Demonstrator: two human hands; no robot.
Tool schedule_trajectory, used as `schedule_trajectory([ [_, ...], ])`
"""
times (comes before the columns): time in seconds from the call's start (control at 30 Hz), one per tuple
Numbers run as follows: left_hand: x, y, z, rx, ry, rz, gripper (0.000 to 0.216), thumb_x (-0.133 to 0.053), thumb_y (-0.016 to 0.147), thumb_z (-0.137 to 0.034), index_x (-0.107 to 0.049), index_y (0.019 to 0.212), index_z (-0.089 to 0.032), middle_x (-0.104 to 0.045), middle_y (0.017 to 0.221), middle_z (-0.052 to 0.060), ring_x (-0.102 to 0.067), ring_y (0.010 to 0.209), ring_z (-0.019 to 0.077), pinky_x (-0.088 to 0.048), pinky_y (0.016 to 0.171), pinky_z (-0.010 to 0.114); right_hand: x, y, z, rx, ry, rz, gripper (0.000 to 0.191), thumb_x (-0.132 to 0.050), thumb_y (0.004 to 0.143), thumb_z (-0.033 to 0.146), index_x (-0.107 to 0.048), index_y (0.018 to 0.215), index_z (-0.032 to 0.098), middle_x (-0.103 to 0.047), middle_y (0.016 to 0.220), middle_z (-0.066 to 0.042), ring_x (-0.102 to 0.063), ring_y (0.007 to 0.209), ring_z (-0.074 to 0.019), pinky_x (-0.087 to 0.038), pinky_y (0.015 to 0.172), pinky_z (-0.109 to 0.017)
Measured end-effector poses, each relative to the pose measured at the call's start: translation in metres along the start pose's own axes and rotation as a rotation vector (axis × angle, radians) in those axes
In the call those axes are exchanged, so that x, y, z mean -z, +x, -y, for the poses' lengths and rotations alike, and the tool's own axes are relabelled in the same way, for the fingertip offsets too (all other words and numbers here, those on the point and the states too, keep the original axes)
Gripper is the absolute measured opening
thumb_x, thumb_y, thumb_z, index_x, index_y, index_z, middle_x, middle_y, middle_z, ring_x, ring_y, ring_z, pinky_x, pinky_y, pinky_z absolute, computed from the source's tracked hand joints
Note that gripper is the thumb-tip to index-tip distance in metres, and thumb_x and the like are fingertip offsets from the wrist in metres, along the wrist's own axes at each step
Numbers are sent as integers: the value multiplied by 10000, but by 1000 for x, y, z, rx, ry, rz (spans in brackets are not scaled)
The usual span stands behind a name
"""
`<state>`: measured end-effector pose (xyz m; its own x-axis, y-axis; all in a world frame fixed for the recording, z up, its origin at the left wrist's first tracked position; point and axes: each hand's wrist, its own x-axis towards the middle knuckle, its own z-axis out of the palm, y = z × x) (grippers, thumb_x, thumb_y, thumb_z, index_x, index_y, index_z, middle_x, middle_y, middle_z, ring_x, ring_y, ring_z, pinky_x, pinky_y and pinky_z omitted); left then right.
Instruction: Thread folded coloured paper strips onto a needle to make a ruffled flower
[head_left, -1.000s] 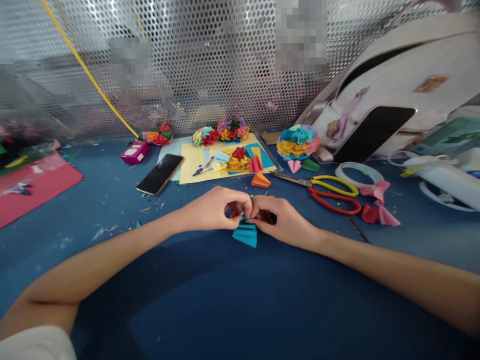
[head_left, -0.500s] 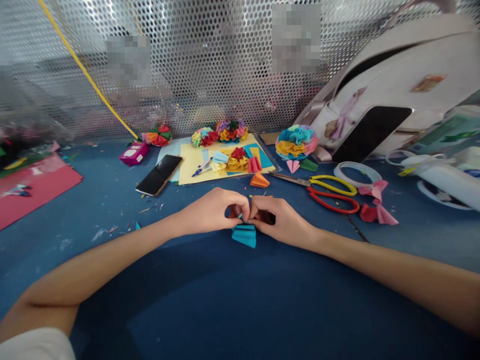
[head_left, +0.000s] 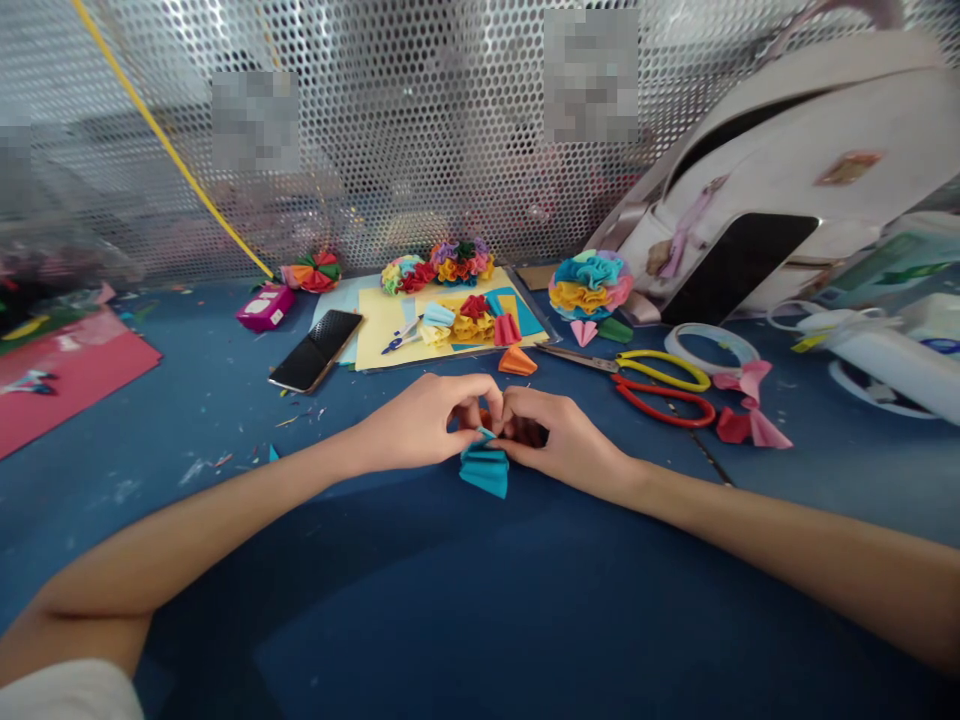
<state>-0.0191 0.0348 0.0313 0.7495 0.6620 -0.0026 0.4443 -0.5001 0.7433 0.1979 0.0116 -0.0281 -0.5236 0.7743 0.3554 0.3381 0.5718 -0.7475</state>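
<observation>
our left hand [head_left: 416, 425] and right hand [head_left: 566, 435] both pinch pleated blue paper [head_left: 484, 468] between them, over table [head_left: 450, 620]; we seem to be gathering folds; next likely calls for firm pinch.

Blue table [head_left: 187, 410]: red sheet [head_left: 90, 385], purple box [head_left: 265, 308], 1 folded orange paper [head_left: 517, 361], scissors [head_left: 618, 367].

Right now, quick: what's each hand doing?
Left hand: closed, pinching the pleated blue paper near its gathered top.
Right hand: closed, pinching the same paper from the other side; its fingertips are partly hidden.
</observation>
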Motion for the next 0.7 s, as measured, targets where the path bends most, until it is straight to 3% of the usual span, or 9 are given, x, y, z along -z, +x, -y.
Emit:
schedule_trajectory([
  [0.17, 0, 0, -1, 23, -45, 6, 209, -664, 807, -63, -609, 958, -197, -710, 810, -32, -600, 693, 102, -412, 669, 231, -1, 0, 2, 27, -60, -81, 241, -768, 869, 263, -544, 798, 211, -551, 775, 24, -500, 619, -101, -417, 561, -219],
  [0.7, 2, 0, 1, 112, -173, 15, 202, -692, 807, -119, -603, 974, -190, -739, 763, -15, -685, 711, 141, -480, 701, 261, -4, -7, 2, 139, -118, -165, 74, -705, 940, 307, -689, 908, 242, -660, 871, -11, -593, 689, -127, -495, 651, -263],
])
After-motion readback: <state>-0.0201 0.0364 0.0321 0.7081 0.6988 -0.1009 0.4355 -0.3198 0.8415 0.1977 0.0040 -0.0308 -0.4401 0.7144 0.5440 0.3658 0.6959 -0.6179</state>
